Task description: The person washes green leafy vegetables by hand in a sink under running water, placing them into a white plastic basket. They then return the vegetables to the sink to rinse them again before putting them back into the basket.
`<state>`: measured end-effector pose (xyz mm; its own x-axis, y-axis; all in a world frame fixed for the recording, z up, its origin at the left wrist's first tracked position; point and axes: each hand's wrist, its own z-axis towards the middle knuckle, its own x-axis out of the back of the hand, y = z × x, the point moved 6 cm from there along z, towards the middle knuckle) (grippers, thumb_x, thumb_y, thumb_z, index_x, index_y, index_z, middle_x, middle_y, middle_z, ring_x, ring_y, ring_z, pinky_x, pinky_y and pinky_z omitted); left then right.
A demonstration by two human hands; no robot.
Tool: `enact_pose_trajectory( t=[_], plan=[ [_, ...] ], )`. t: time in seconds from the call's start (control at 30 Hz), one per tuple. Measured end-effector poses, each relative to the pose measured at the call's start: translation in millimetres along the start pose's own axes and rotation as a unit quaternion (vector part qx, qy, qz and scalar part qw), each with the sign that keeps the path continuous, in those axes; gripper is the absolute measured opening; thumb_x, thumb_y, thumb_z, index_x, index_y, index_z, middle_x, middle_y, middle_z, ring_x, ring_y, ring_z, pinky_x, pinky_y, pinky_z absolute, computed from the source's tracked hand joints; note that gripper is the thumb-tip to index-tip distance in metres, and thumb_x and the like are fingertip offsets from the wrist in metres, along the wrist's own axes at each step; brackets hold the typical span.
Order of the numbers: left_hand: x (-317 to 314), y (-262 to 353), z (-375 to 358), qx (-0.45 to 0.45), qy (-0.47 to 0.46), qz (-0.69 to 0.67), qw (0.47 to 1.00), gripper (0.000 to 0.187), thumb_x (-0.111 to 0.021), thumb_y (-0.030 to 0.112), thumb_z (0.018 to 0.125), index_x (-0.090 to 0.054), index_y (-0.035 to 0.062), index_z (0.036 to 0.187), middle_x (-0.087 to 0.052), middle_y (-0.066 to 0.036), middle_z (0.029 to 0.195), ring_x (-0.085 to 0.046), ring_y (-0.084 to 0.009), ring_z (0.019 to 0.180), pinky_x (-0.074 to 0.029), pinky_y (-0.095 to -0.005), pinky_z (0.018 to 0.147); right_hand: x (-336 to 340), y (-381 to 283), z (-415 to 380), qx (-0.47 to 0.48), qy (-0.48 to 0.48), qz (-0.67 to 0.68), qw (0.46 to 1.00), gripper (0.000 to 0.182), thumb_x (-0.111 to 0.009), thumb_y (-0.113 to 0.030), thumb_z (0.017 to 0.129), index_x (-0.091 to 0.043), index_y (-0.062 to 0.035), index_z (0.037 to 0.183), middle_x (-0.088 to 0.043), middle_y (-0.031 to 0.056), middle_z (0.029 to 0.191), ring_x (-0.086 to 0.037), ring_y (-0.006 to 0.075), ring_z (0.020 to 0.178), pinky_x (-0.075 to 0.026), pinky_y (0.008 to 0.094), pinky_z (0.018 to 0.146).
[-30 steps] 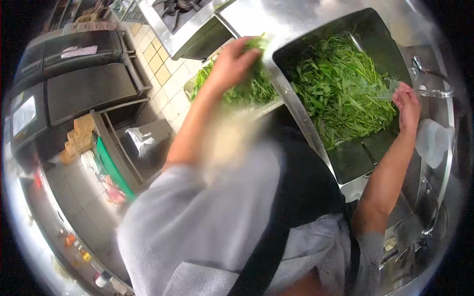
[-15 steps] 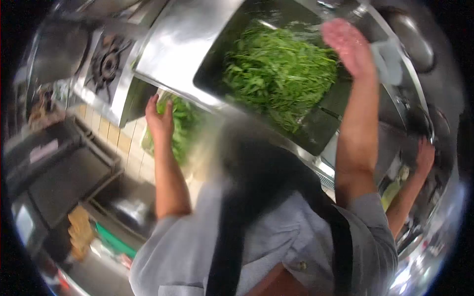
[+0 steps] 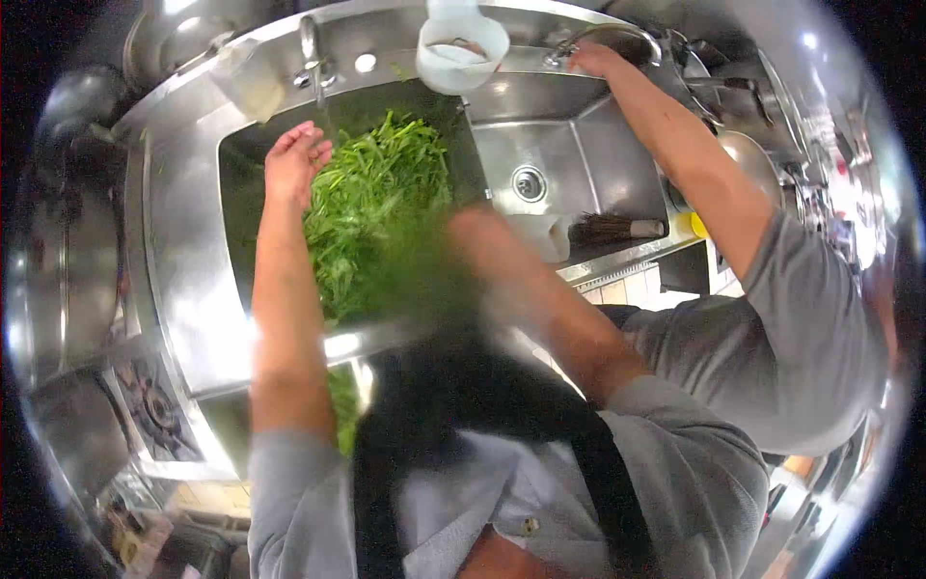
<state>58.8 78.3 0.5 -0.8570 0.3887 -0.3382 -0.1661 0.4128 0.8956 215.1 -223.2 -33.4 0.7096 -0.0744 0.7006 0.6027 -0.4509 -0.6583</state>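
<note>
A big heap of leafy greens (image 3: 376, 188) fills much of the left sink basin (image 3: 236, 246). Over the heap's left side is my left hand (image 3: 294, 162), below the faucet, its fingers loosely bent and apart with nothing visible in them. My right hand (image 3: 475, 236) is at the heap's near right edge, smeared by motion. Blurred green lies right beside it, and I cannot make out whether its fingers hold any. More greens (image 3: 342, 405) show below the counter edge, partly hidden by my left arm.
A co-worker at my right reaches a hand (image 3: 590, 60) to the faucet (image 3: 617, 34) of the right basin (image 3: 531, 145). A whisk-like brush (image 3: 617, 229) lies at that basin's near side. A white container (image 3: 461, 53) stands behind the divider. A gas burner (image 3: 154, 405) is at far left.
The view has swung right, bringing in the second basin and more of the co-worker. My left hand has gone from the lower greens to the basin; my right has come back from the basin's far side.
</note>
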Motion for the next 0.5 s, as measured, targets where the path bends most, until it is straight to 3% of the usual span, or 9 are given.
enact_pose_trajectory(
  t=[0.07, 0.1, 0.13, 0.27, 0.33, 0.37, 0.4, 0.43, 0.5],
  plan=[
    [-15.7, 4.7, 24.6, 0.002, -0.039, -0.011, 0.999, 0.023, -0.058, 0.013, 0.095, -0.058, 0.0005, 0.114, -0.064, -0.011, 0.101, -0.065, -0.0214, 0.086, -0.054, -0.0325, 0.073, 12.7, -14.4, -27.8, 0.017, 0.036, -0.018, 0.999, 0.021, -0.056, -0.021, 0.091, -0.067, -0.0076, 0.104, -0.067, 0.0185, 0.099, -0.063, 0.0368, 0.094, -0.051, 0.0454, 0.083],
    [-29.5, 16.6, 20.6, -0.008, -0.033, 0.006, 0.999, 0.017, -0.058, 0.016, 0.095, -0.06, 0.0027, 0.106, -0.062, -0.005, 0.084, -0.063, -0.0189, 0.076, -0.054, -0.0304, 0.069, 35.2, -49.4, -49.3, 0.008, 0.059, -0.096, 0.994, 0.021, -0.056, -0.021, 0.091, -0.067, -0.0073, 0.103, -0.067, 0.0182, 0.1, -0.063, 0.0375, 0.095, -0.05, 0.0462, 0.083],
    [-37.0, 20.7, 25.1, -0.01, -0.04, 0.007, 0.999, 0.017, -0.058, 0.016, 0.095, -0.06, 0.0027, 0.106, -0.062, -0.005, 0.084, -0.063, -0.0189, 0.076, -0.054, -0.0304, 0.069, 51.2, -66.2, -59.9, -0.003, 0.082, -0.172, 0.982, 0.021, -0.056, -0.021, 0.091, -0.067, -0.007, 0.102, -0.067, 0.0178, 0.1, -0.062, 0.0382, 0.096, -0.05, 0.0469, 0.084],
    [-56.2, 27.6, 23.4, 0.037, -0.105, 0.022, 0.994, 0.026, -0.067, 0.025, 0.092, -0.062, 0.0013, 0.101, -0.051, 0.001, 0.064, -0.063, -0.0186, 0.063, -0.054, -0.03, 0.057, 10.5, -9.7, -56.7, 0.032, 0.065, -0.024, 0.997, 0.021, -0.055, -0.02, 0.091, -0.067, -0.0062, 0.102, -0.066, 0.0182, 0.103, -0.061, 0.039, 0.098, -0.05, 0.0471, 0.086],
    [-61.4, 30.0, 13.3, 0.017, -0.075, 0.049, 0.996, 0.03, -0.066, 0.029, 0.092, -0.062, 0.0009, 0.101, -0.056, -0.002, 0.066, -0.067, -0.02, 0.069, -0.054, -0.0302, 0.061, 28.9, -45.4, -72.2, 0.08, 0.092, -0.117, 0.986, 0.023, -0.055, -0.021, 0.092, -0.068, -0.0062, 0.104, -0.066, 0.0185, 0.105, -0.062, 0.0377, 0.099, -0.05, 0.0454, 0.088],
    [-63.0, 24.2, 12.8, 0.021, -0.091, 0.029, 0.995, 0.032, -0.063, 0.032, 0.094, -0.063, 0.0017, 0.106, -0.068, -0.007, 0.081, -0.068, -0.0235, 0.09, -0.052, -0.0343, 0.081, 24.0, -41.3, -70.6, 0.083, 0.082, -0.11, 0.987, 0.023, -0.055, -0.021, 0.092, -0.068, -0.0062, 0.104, -0.066, 0.0185, 0.105, -0.062, 0.0377, 0.099, -0.05, 0.0454, 0.088],
    [-59.9, 26.6, 8.4, -0.001, -0.14, 0.151, 0.978, 0.035, -0.062, 0.031, 0.094, -0.063, 0.0029, 0.115, -0.071, -0.01, 0.107, -0.062, -0.024, 0.11, -0.04, -0.0411, 0.102, 13.9, -26.7, -61.2, 0.039, 0.05, -0.103, 0.993, 0.023, -0.057, -0.021, 0.091, -0.068, -0.0061, 0.104, -0.066, 0.0184, 0.104, -0.062, 0.0371, 0.098, -0.05, 0.0448, 0.087],
    [-58.0, 33.0, -6.2, -0.017, -0.16, 0.194, 0.968, 0.04, -0.063, 0.03, 0.092, -0.061, 0.0054, 0.124, -0.068, -0.01, 0.118, -0.056, -0.0222, 0.119, -0.031, -0.0399, 0.109, -0.9, -12.1, -50.0, 0.002, 0.008, -0.097, 0.995, 0.023, -0.058, -0.021, 0.091, -0.067, -0.006, 0.105, -0.067, 0.0183, 0.104, -0.063, 0.0365, 0.098, -0.05, 0.0442, 0.087],
    [-33.6, 38.2, -29.6, -0.071, -0.117, 0.275, 0.952, 0.046, -0.067, 0.03, 0.09, -0.059, 0.0056, 0.128, -0.066, -0.011, 0.12, -0.058, -0.0217, 0.115, -0.037, -0.0345, 0.105, -16.4, 29.6, -28.0, 0.019, 0.062, 0.046, 0.997, 0.022, -0.06, -0.02, 0.091, -0.068, -0.0054, 0.106, -0.068, 0.0172, 0.099, -0.065, 0.034, 0.092, -0.052, 0.041, 0.083]
  ],
)
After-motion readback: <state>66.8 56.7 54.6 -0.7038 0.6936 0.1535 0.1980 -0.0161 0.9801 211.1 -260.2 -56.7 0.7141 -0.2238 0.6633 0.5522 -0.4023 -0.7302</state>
